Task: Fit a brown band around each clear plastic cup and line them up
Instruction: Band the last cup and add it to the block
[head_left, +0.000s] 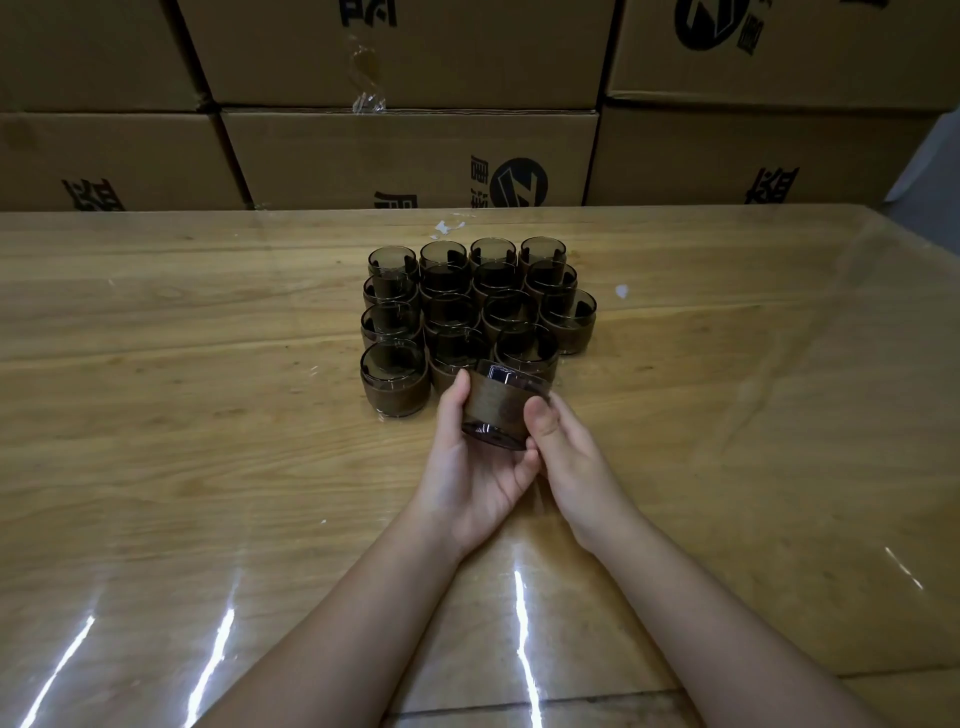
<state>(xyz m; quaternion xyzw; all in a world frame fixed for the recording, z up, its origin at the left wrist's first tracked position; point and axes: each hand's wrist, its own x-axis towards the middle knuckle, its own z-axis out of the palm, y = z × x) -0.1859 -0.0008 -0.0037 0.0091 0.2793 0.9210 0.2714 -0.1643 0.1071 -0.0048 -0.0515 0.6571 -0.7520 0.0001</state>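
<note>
A view from above looks down on a person's two bare forearms reaching forward over a wooden worktop (208, 467) covered with a glossy clear sheet that reflects streaks of light. Both hands hold one smoky clear plastic cup (503, 405) between them, lifted just above the worktop and tilted, with its open mouth pointing away from the viewer and its base toward the viewer. A brown band (493, 402) with a wood-grain look wraps around the cup's middle. The left hand (470, 457) cups it from below and the left side, fingers curled under the base and thumb resting against the band. The right hand (563, 447) closes on the right side, thumb pressed on the band near the base. Just beyond the held cup, nearly touching it, stands a tight block of finished cups (467, 317), each with its own brown band, set upright in four rows running away from the viewer; the nearest row has a gap at its right end. Behind the worktop rises a wall of stacked cardboard boxes (410, 156) printed with black logos and characters.
</note>
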